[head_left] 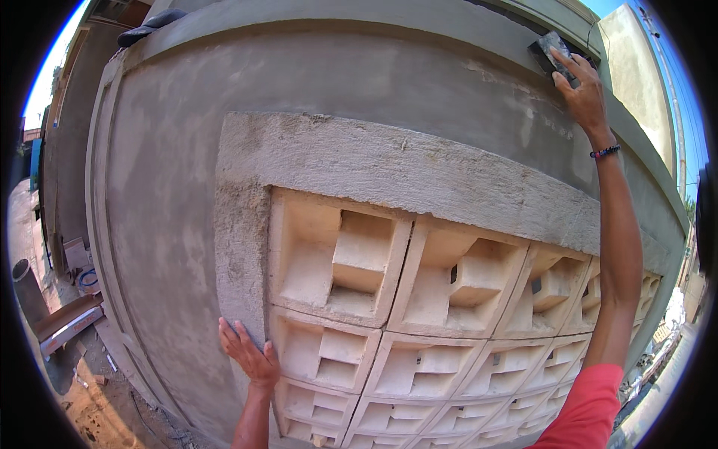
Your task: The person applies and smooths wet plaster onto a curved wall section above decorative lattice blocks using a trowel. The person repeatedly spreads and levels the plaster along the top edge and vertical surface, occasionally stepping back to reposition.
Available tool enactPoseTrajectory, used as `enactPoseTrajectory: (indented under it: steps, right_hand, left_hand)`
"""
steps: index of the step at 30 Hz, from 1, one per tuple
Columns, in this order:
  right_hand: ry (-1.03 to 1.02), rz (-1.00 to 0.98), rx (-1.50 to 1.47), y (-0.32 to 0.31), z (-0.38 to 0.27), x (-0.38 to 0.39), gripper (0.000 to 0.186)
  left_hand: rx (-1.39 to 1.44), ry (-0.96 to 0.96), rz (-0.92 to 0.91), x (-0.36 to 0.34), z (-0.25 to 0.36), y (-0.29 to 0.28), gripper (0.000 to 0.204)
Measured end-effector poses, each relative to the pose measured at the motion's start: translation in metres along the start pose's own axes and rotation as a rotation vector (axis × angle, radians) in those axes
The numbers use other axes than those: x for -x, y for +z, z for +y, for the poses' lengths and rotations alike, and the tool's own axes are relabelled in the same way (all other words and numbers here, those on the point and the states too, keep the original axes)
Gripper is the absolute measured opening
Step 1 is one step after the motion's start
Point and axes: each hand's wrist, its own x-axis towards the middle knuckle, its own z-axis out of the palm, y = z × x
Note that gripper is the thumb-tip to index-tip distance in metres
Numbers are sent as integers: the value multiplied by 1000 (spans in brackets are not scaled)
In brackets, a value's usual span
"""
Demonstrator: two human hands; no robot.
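My right hand (583,93) is raised high at the upper right, its fingers closed round a dark rectangular block (550,54) smeared with grey. The block is against the wall's top ledge; its exact kind cannot be made out. A dark beaded bracelet (604,151) circles that wrist. Low down, my left hand (250,358) rests with its fingers stretched out on the rough pale plaster border (241,277), beside the opening's left edge. Nothing shows in it. Inside the border sit rows of cream-coloured hollow ventilation blocks (340,258). Smooth grey plaster (172,209) surrounds the border.
A dark cap-like item (152,25) lies on the ledge at the upper left. Along the ground at the far left are a pipe-like cylinder (28,288), a long white-and-brown box (71,329), a blue coil (88,278) and rubble. Rubble also lies beyond the wall's right end.
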Motion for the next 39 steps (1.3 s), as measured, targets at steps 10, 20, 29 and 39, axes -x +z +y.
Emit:
enactPoseTrajectory:
  steps: [10,20,29,39]
  right_hand:
    - [-223,-97,-78,38,-127,-69,42]
    - [-31,-64,-289,29,-164,-91,38]
    - [11,-99,-105,50,-145,-110,40]
    - [-47,-2,-257,54,-166,-114,38]
  left_hand:
    - [-14,-1,-13,0,-5,-4,65]
    - [21,8,-8,-4,-1,-3,65]
    - [70,-14,-26,0,-1,4,67]
    - [84,-12,-23,-2,-2,-1,67]
